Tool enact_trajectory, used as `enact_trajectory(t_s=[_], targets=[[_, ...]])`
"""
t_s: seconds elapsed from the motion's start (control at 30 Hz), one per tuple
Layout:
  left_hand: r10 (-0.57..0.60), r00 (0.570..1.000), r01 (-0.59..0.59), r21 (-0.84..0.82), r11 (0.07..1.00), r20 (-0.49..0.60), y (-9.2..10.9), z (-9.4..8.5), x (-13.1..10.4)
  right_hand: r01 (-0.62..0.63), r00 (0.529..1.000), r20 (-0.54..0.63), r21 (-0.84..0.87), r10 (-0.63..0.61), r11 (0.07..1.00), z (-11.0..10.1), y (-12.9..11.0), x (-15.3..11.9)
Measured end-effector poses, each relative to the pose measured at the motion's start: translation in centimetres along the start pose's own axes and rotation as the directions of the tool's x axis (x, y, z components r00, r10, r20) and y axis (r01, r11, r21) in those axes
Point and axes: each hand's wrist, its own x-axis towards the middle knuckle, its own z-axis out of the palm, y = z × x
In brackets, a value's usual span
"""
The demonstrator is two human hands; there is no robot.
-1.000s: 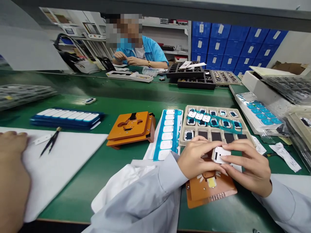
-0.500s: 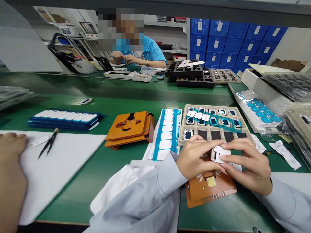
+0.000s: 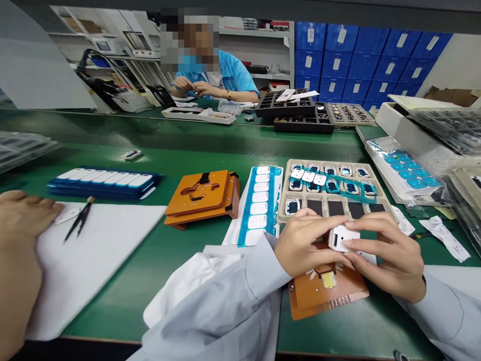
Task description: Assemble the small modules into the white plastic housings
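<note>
Between my two hands is a small white device casing (image 3: 341, 238), with a dark slot and small holes on its face. My left hand (image 3: 306, 244) grips its left side between thumb and fingers. From the right, my right hand (image 3: 391, 250) presses fingertips on its face and edge. Just below lies an orange fixture plate (image 3: 326, 296) with a yellow patch, partly covered by my hands. Behind them stands a beige compartment tray (image 3: 282, 200) holding several similar casings, some under blue film. A sheet of white stickers on blue film (image 3: 259, 208) lies left of the tray.
Another orange fixture (image 3: 199, 195) sits mid-table. At left, a co-worker's hand (image 3: 26, 213) rests by white paper (image 3: 112, 250) with black tweezers (image 3: 79, 219). Blue sticker stacks (image 3: 101, 183) lie behind. Across the bench sits a person in blue (image 3: 235, 72). Bagged stickers (image 3: 408, 170) lie right.
The co-worker's hand at the left has moved right, further over the white paper. My hands keep nearly the same hold on the casing; the whole view has shifted slightly.
</note>
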Motion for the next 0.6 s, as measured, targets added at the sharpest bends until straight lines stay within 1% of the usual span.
enact_trajectory(t_s=[0.23, 0.6], targets=[[0.020, 1.000, -0.020, -0.006, 1.000, -0.001, 0.00, 0.03, 0.03, -0.023, 1.000, -0.018, -0.008, 0.023, 1.000, 0.05, -0.14, 0.01], [0.027, 1.000, -0.027, 0.004, 1.000, 0.013, 0.12, -0.13, 0.11, 0.019, 1.000, 0.016, 0.015, -0.019, 1.000, -0.23, -0.06, 0.06]])
